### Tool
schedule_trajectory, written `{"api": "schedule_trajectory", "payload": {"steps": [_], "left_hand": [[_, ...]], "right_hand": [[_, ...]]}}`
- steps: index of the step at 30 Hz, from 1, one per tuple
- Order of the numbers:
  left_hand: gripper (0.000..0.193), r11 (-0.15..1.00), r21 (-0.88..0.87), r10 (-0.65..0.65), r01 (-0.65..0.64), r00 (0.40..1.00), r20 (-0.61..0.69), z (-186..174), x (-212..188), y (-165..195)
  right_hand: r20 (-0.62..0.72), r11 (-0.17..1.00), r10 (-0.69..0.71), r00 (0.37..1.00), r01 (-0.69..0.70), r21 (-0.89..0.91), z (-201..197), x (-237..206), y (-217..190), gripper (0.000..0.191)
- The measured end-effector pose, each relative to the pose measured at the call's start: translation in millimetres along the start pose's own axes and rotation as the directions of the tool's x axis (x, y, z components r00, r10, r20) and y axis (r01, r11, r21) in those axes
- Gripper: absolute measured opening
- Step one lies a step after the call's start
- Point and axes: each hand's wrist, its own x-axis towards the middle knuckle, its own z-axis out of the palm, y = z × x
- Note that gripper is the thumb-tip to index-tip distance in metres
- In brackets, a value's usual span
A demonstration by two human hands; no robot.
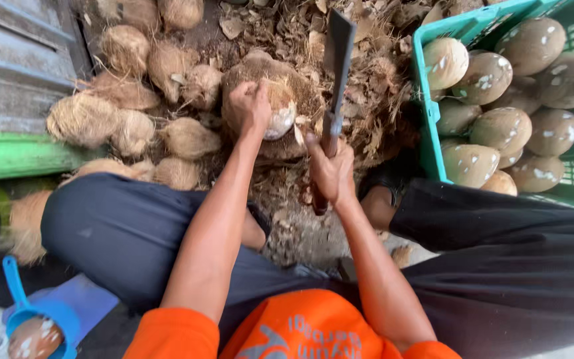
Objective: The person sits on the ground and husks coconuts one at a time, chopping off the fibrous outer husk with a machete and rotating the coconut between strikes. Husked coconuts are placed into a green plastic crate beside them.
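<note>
A: What is occupying the right edge of the view?

B: A green plastic crate (428, 126) is standing there, holding peeled coconuts (503, 129) (pale, flecked with white).

A: And on the left?

B: A heap of husked, fibrous coconuts (124, 110) is lying on the ground beside a grey board.

A: Where is the coconut being worked?

B: The partly shelled coconut (280, 106) is resting at centre, on a litter of husk scraps (367, 86), between the heap and the crate.

A: What are the hands doing?

B: The left hand (247, 106) is pressing on the coconut, fingers curled together over its top. The right hand (331, 173) is gripping the handle of a cleaver (337, 60), fingers clamped around it, blade pointing upward just beside the coconut.
</note>
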Motion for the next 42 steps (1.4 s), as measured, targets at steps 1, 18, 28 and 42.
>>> {"api": "schedule_trajectory", "payload": {"steps": [1,18,28,42], "left_hand": [[0.044,1.000,-0.016,0.006,-0.006,1.000,0.001,1.4,2.5,-5.4],[0.030,0.958,0.246,-0.137,0.146,0.989,-0.054,-16.1,-2.8,8.4],[0.032,0.962,-0.212,0.178,-0.169,0.984,0.026,-34.7,-2.9,-16.9],[0.030,0.933,0.355,-0.013,0.051,0.994,-0.110,-7.9,-22.3,19.2]], "right_hand": [[-0.033,0.998,-0.050,0.998,0.048,-0.050,1.5,1.8,-4.5,0.046],[0.172,0.927,0.365,0.915,-0.340,-0.161,4.3,27.1,53.5,0.020],[0.111,0.987,0.057,0.992,-0.039,-0.153,-4.5,10.6,-3.8,0.024],[-0.029,0.974,-0.074,0.997,0.066,-0.218,3.0,5.7,-2.6,0.032]]}}
